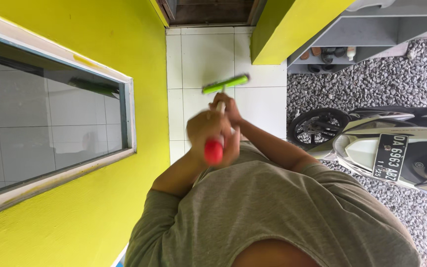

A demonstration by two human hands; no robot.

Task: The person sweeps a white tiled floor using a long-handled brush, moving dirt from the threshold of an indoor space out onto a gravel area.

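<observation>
I hold a long-handled broom with both hands over a white tiled floor. Its green head rests on the tiles ahead of me, and its red handle end points back at my chest. My left hand, blurred, is wrapped around the stick just above the red end. My right hand grips the pale stick further down, closer to the green head. My grey-green shirt fills the bottom of the view.
A yellow wall with a glass window runs along the left. A parked motorbike stands on grey gravel at the right. A yellow pillar, a grey shoe shelf and a dark doorway lie ahead.
</observation>
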